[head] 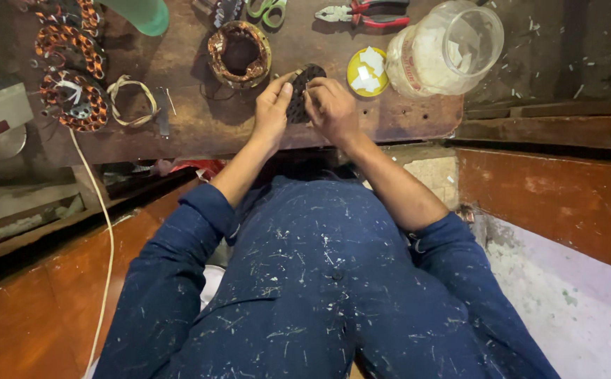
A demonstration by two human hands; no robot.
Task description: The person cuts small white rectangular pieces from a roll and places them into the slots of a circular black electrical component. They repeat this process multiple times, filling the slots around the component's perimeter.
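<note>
Closest to the camera it's mostly a dark blue shirt [319,295] covered in pale flecks, sleeves pushed up past the forearms. Both arms reach forward to the near edge of a worn brown workbench [200,126].

The left hand [271,112] and right hand [332,109] are both closed around a dark round stator core [304,88], held upright right at the bench edge between them. Left thumb and fingertips pinch its left rim, and the right hand's fingers curl over the right side, so most of the core is hidden.

Just behind that sits a wound stator [239,54] with copper coils, lying flat. To the right there's a yellow lid [367,71] with white paper bits in it, and beside it a clear plastic jar [446,48] tipped on its side with its mouth facing right.

Left side of the bench has a loop of pale cord [132,102] and a stack of orange-copper wound coils [74,67], with a white cable [102,224] trailing down off the bench.

At the far edge: red-handled pliers [365,12], green-handled scissors [267,10] and a green cup-like thing [144,14], partly cut off.
</note>
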